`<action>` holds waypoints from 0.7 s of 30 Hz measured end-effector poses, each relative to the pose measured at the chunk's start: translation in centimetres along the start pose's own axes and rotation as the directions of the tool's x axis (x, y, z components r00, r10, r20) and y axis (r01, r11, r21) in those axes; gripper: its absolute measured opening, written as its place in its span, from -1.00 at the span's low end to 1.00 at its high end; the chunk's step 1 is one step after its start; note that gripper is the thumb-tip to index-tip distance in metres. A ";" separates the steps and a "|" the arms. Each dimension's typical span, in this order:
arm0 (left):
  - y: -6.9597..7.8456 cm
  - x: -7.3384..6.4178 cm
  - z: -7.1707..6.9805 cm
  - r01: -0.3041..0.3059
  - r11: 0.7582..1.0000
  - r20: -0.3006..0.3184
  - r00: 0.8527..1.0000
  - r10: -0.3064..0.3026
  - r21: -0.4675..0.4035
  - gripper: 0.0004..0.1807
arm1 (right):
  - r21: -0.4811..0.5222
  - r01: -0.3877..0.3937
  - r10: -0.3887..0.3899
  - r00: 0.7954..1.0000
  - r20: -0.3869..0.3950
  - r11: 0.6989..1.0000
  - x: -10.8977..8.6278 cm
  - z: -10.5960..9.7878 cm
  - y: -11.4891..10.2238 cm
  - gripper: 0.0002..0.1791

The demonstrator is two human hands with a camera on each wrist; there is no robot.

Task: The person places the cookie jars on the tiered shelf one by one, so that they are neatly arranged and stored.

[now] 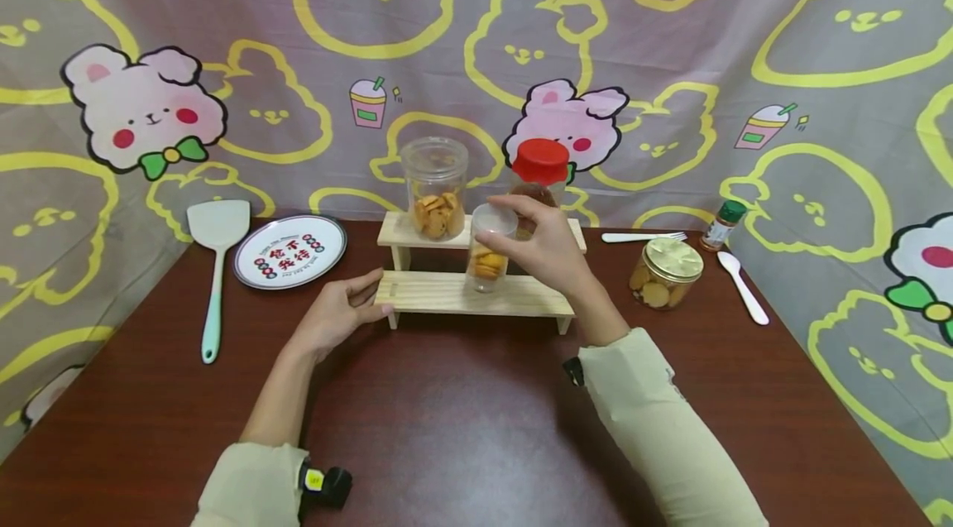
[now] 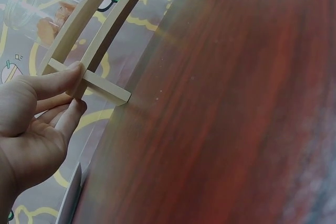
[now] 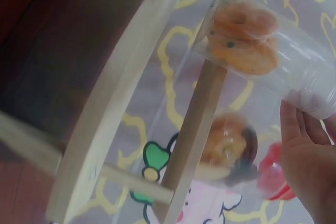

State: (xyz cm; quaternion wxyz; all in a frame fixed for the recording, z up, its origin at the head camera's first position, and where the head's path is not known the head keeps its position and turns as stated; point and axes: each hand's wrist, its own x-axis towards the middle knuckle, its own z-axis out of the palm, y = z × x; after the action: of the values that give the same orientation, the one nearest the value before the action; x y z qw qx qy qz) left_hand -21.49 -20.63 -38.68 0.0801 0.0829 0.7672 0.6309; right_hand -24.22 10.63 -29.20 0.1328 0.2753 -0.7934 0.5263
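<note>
My right hand (image 1: 549, 244) grips a slim clear jar (image 1: 488, 264) by its whitish lid from above. Round orange-brown biscuits (image 3: 244, 51) fill the lower part of this jar, which overlaps the lower step in the head view. Thumb and fingers of my left hand (image 1: 337, 318) pinch the left end of the two-step wooden rack (image 1: 432, 295) at its lower step. On the upper step stands a wide clear jar (image 1: 435, 192) of cookies. A red-lidded jar (image 1: 542, 163) is behind my right hand, partly hidden by it.
Left of the rack lie a white plate (image 1: 290, 252) with red lettering and a pale spatula (image 1: 217, 262). To the right are a gold-lidded cookie jar (image 1: 665, 275), a white fork (image 1: 640, 237), a green-capped spice bottle (image 1: 722, 227) and a white spoon (image 1: 744, 291). A patterned curtain (image 1: 417, 88) backs the table.
</note>
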 end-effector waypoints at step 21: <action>0.1 0.0 0.0 0.005 1.000 0.002 1.000 -0.005 0.026 -0.22 | 0.051 0.043 -0.043 0.999 0.006 0.998 1.0 4.9 -0.3 -0.44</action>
State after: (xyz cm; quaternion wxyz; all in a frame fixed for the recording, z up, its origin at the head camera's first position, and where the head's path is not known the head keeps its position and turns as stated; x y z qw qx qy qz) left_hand -21.46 -20.62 -38.59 0.0812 0.0826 0.7755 0.6206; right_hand -24.45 5.74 -30.49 0.1342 0.2977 -0.7741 0.5424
